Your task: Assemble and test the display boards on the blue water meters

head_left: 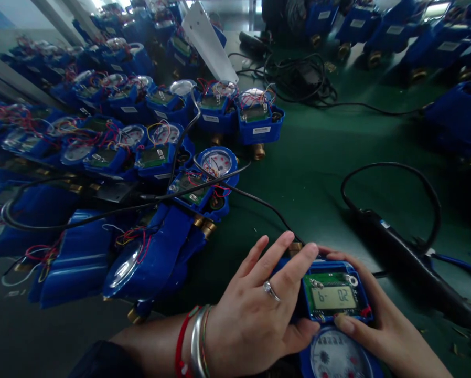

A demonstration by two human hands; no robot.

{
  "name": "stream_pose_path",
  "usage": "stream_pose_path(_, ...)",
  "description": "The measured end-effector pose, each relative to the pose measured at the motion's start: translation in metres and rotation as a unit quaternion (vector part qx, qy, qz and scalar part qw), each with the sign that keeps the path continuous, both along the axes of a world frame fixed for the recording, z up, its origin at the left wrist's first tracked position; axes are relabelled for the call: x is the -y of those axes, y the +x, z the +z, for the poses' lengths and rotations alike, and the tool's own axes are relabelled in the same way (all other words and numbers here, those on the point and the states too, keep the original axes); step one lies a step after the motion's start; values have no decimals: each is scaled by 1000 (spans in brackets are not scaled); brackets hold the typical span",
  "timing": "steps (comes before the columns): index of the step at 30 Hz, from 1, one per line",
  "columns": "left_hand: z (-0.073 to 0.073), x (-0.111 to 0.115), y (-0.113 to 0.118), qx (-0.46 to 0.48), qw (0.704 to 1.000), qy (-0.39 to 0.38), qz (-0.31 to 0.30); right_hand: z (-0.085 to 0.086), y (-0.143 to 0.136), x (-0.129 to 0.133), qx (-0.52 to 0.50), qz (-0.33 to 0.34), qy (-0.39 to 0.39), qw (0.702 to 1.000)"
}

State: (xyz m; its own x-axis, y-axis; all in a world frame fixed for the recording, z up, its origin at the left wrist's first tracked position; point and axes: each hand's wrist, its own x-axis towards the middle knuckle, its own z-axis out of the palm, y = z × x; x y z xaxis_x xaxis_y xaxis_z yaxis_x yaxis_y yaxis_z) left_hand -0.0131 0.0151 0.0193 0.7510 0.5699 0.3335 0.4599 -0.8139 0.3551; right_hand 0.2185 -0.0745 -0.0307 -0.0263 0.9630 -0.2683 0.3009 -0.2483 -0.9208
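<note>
A blue water meter (pixel 338 357) lies before me at the lower right, its round dial towards me. Above the dial, its open box shows a green circuit board and a lit display (pixel 335 297), which seems to read "6- 02". My right hand (pixel 385 320) wraps the box's right side, thumb on the lower edge of the board. Over the left side reaches my left hand (pixel 247 320), fingers stretched and apart, thumb near the box's lower left corner; whether its fingers press on the casing is hard to tell. Part of a brass fitting (pixel 295 248) shows past my fingertips.
Several more blue meters with loose wires (pixel 154 157) stand in rows on the left; others (pixel 393 31) line the back right. A black cable (pixel 259 199) crosses from the left. On the green tabletop (pixel 306 152), a long black device (pixel 408 262) with a looped cord lies right.
</note>
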Motion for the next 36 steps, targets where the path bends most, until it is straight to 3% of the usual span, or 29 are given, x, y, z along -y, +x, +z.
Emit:
stream_pose_path(12,-5,-15,-5,21,996,-71,-53,7,-2,-1,1,-14,-24,1000)
stream_pose_path(20,-21,-24,-2,107,982,-107,-109,9,-8,-6,-12,-27,-15,999)
stream_pose_path(26,-24,-11,-5,150,983,-87,-52,14,-8,-8,-41,-30,-31,998)
stream_pose_path(29,-22,0,-5,176,977,-118,-15,13,-7,-8,-61,-27,-35,997)
stream_pose_path(32,-20,6,1,175,969,-174,-19,12,-7,-8,-68,-19,-23,997)
stream_pose_path(36,-19,7,14,155,972,-169,-53,12,-8,-10,-63,-17,-3,998)
